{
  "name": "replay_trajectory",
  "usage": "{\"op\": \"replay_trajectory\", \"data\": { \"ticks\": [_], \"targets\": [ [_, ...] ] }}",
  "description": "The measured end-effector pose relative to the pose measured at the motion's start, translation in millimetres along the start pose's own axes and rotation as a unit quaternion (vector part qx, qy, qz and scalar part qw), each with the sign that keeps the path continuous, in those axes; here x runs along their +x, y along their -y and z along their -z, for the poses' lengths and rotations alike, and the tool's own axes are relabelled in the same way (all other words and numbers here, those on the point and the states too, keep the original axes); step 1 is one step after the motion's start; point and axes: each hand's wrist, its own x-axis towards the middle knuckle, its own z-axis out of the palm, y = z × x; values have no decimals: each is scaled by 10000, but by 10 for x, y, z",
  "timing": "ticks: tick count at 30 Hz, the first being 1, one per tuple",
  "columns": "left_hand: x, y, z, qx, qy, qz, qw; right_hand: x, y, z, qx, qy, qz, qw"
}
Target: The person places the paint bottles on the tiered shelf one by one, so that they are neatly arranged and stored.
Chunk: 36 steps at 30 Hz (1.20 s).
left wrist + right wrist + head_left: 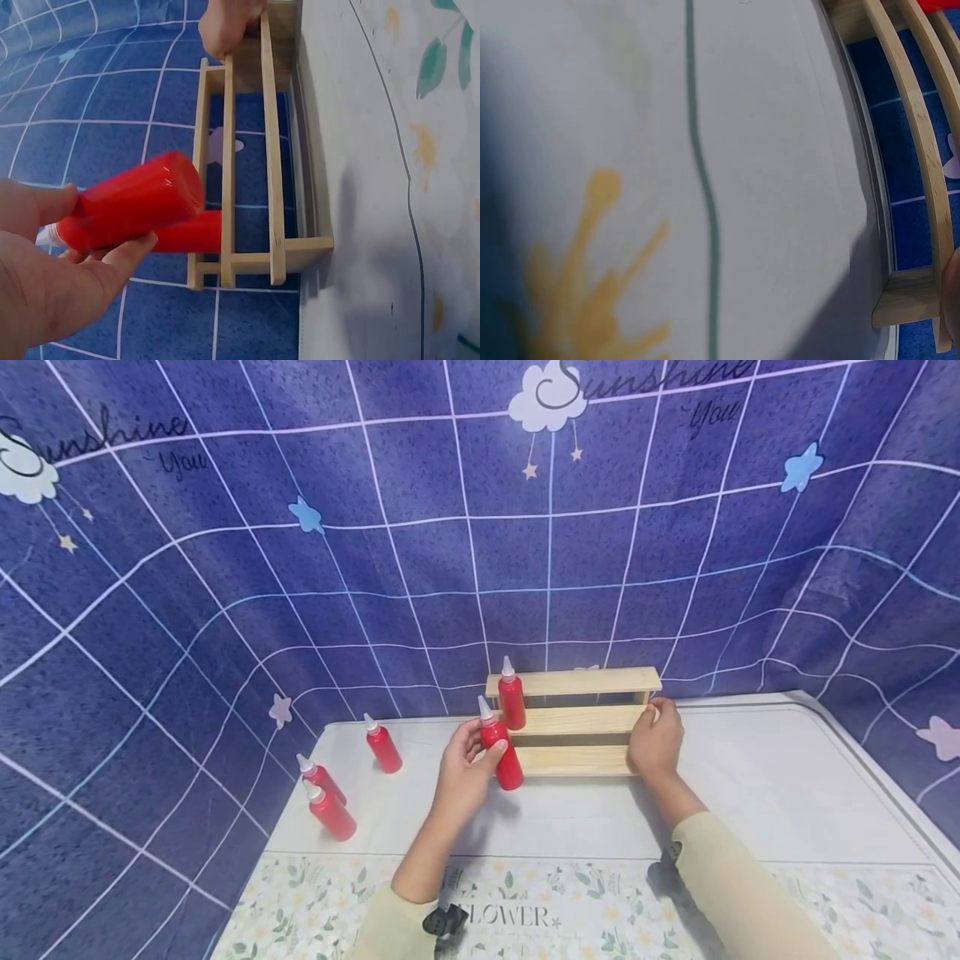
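My left hand (462, 774) grips a red squeeze bottle (503, 758) with a white pointed cap, held tilted in front of the left end of a wooden tiered rack (573, 760). Behind it, a second red squeeze bottle (512, 700) stands upright on the rack at its left end. In the left wrist view the held bottle (135, 201) has its base toward the rack slats (228, 165) and partly covers the other bottle. At the rack's right end rests my right hand (656, 737), its fingers at the end of the slats; part of them is hidden.
On the left of the white table, three more red squeeze bottles stand: one farther back (384, 747) and two close together, the front one (332, 812) overlapping the other. A floral mat (570, 902) covers the near edge. A blue curtain (405, 568) hangs behind the rack.
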Motion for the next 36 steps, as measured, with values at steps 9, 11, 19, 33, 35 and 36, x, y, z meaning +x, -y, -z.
{"op": "replay_trajectory", "data": {
  "ticks": [9,11,19,33,35,36],
  "targets": [
    [3,0,-66,35,153,-91,9998,-6,-27,1,9,-17,-39,10000],
    [6,7,-74,17,191,-77,9998,-6,-30,2,-19,-23,-42,10000],
    [21,31,-110,-42,248,-244,9994,14,2,7,-46,61,-93,9999],
    [26,31,-249,-126,461,-274,9985,8,-1,2,-5,47,-52,10000],
    [22,42,-270,-143,477,-290,9983,10,-2,4,7,36,-49,10000],
    [20,49,-281,-142,474,-295,9983,11,-2,4,9,32,-46,10000]
  ]
}}
